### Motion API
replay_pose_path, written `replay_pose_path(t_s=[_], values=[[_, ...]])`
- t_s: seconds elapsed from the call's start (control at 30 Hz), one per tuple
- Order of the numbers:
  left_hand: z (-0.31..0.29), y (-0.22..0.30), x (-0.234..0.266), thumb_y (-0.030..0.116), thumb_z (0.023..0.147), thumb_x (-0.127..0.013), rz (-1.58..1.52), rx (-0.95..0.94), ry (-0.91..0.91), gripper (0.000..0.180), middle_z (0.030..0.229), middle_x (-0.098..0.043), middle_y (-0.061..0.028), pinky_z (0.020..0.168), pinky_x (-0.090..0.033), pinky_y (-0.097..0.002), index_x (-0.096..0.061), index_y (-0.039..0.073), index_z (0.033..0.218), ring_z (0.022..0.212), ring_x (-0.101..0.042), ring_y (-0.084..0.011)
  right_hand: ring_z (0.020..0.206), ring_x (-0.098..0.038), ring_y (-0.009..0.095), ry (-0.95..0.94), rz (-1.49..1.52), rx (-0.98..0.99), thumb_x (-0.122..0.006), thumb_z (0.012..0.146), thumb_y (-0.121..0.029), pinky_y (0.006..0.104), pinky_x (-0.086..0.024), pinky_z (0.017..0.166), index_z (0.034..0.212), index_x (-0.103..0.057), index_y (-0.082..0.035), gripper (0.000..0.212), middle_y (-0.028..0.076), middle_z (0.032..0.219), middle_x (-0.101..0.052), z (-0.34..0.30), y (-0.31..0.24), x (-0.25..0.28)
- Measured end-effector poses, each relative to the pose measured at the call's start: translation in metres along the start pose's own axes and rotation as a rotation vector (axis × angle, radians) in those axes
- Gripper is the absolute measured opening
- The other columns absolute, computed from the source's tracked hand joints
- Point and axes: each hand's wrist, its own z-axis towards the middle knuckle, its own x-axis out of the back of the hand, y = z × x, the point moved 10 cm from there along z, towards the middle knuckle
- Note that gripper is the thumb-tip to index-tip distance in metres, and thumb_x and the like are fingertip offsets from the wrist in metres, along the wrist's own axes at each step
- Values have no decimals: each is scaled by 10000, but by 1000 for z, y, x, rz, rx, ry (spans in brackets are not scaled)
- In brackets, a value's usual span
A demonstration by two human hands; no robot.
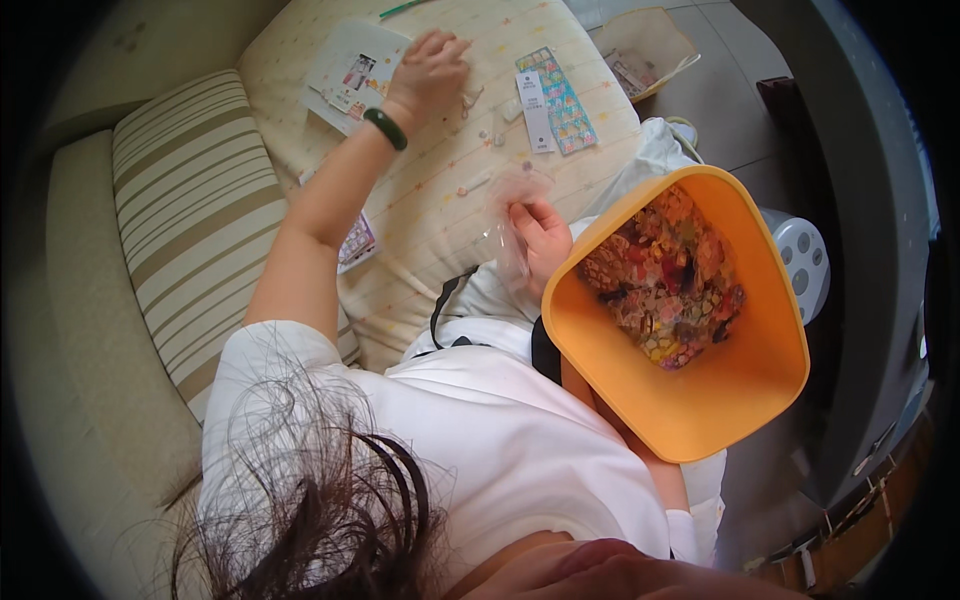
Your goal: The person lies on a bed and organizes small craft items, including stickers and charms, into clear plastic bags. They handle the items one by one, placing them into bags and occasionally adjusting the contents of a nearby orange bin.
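My left hand [428,82], below a dark green bangle [385,129], reaches over the cream patterned bed or couch cover. Its fingers are bent together beside a white printed sheet or booklet [325,62]; what they hold, if anything, is hidden. My right hand [543,238] is closed on a clear plastic bag [512,245] above my lap. Close to my right arm, a yellow-orange bin [690,420] stands tilted, with many small colourful clear-backed pieces [672,285] inside. Several tiny pieces [480,183] lie scattered on the cover between my hands.
A blue patterned sheet [566,105] and a white strip [535,110] lie at the far right of the cover. A striped cushion [195,200] leans at left. Beyond the edge stands an open tan container [655,45] on grey tiles [735,130]. A white rounded device [800,255] is behind the bin.
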Motion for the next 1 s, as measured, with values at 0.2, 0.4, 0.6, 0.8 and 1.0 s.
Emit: replay_pose_path(t_s=[0.2,0.4,0.6,0.8,1.0], values=[[-79,11,-7,126,776,-560,-734,595,197,201,1191,-509,-149,930,-387,-377,-539,35,954,1099,-471,-303,719,-579,107,5,0,22,-540,868,-58,220,-463,628,962,-600,-33,115,36,852,-619,0,-1,1],[-66,50,-28,230,774,-574,-619,579,171,631,1318,-366,-232,1025,-269,-407,-325,31,1320,1218,-347,-373,779,-576,106,20,12,-9,-544,869,-65,225,-463,675,980,-596,-40,125,27,890,-614,-5,-3,-3],[-86,66,23,397,676,-668,-494,445,64,945,1407,-236,-201,1052,-182,-467,-170,5,1376,1299,-237,-348,793,-576,107,39,19,-28,-554,862,-61,231,-466,689,985,-593,-43,130,23,897,-612,3,1,7],[-107,54,9,412,653,-686,-368,673,71,773,1319,-398,-167,993,-237,-526,-418,43,1277,1229,-344,-337,813,-597,131,-70,53,-48,-524,871,-37,240,-496,699,990,-589,-37,135,57,915,-618,1,6,-1],[-37,20,6,301,714,-649,-286,649,-87,183,864,-626,-48,801,-399,-420,-656,119,736,871,-563,-261,776,-579,106,33,-69,-15,-551,860,-68,234,-468,675,954,-599,-46,107,31,869,-614,1,7,7]])
